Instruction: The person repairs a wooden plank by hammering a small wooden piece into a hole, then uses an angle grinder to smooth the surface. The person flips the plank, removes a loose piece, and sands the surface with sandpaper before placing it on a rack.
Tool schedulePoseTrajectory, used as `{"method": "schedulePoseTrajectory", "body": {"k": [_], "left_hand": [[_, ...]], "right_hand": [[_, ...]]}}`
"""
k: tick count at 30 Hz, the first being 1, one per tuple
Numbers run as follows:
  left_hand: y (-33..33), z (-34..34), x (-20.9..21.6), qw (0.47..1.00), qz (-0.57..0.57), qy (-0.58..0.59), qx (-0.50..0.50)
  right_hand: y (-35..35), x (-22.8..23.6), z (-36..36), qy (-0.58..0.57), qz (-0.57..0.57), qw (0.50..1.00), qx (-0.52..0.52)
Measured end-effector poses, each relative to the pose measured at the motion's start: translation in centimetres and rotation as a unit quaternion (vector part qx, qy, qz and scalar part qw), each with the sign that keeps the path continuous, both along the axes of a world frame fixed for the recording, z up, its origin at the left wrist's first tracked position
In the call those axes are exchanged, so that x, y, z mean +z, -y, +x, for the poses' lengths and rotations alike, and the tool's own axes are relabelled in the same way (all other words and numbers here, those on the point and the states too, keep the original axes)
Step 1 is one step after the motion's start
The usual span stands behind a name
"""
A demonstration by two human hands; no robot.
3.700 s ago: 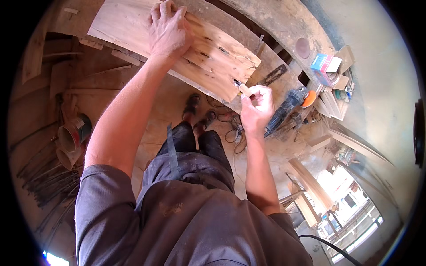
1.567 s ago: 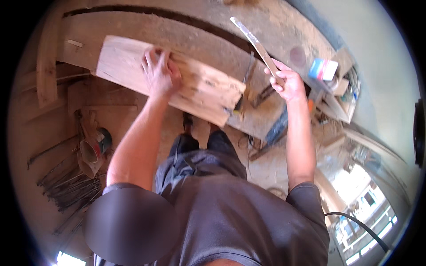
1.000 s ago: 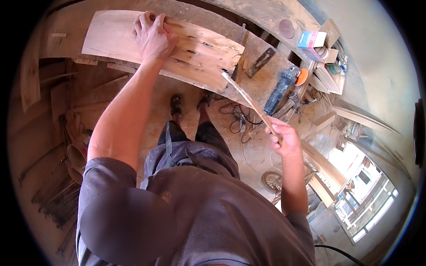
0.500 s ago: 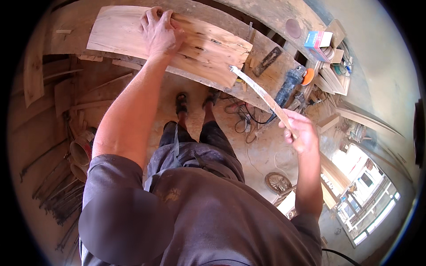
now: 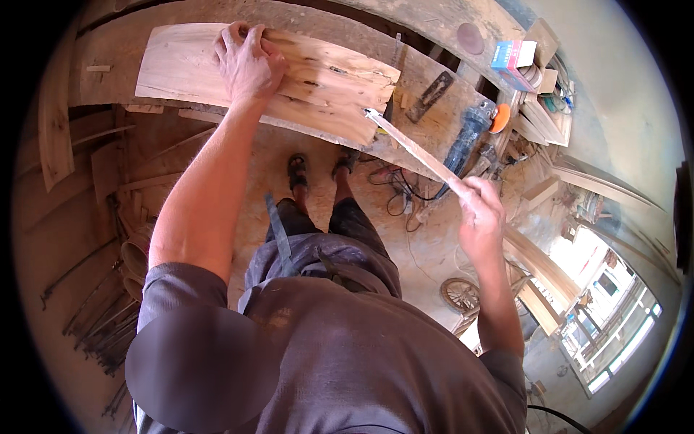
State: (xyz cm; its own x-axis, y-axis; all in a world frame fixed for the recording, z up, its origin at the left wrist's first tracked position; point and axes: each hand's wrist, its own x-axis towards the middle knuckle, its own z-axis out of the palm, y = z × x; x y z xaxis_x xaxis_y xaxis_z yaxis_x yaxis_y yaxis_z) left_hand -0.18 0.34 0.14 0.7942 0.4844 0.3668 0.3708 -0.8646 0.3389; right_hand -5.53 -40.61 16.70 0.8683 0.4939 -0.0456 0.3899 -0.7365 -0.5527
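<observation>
A wide, pale wooden board (image 5: 188,64) with dark knots and cracks lies on the workbench, its near edge reaching the bench's front. My left hand (image 5: 251,65) presses on its far half, the bent fingers hooked at the far edge. In my right hand (image 5: 483,213), out to the right of the bench, the fingers are closed round the lower end of a long, thin wooden stick (image 5: 423,153). Whitish stuff coats the stick's far end. That tip is over the board's right end, near a crack; whether it touches I cannot tell.
An angle grinder (image 5: 470,137) with an orange disc lies on the workbench (image 5: 108,54), right of the board. Near it are a dark flat bar (image 5: 429,96) and an open blue-and-red box (image 5: 515,58). Cables (image 5: 397,189) tangle on the floor below.
The right-hand fingers have closed further round the stick, and the hand has tilted with it. The stick's tip has shifted a little left. My left hand stays on the board.
</observation>
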Motion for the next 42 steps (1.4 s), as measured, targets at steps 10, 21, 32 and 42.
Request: {"method": "schedulePoseTrajectory", "body": {"k": [10,21,32,42], "left_hand": [[0.3,0.2,0.8,1.0,-0.019,0.01,-0.012],[0.1,1.1,2.5,1.0,-0.02,0.015,0.002],[0.2,0.6,1.5,0.999,0.015,-0.026,-0.012],[-0.2,0.7,0.1,0.998,0.059,-0.019,-0.016]], "right_hand": [[-0.1,-1.7,7.4,-0.163,0.192,0.944,-0.214],[-23.6,-11.3,33.5,0.096,0.044,0.99,-0.089],[-14.1,-19.5,33.0,0.048,0.068,0.989,-0.118],[-8.1,-24.6,11.4,-0.045,-0.064,0.973,-0.219]]}}
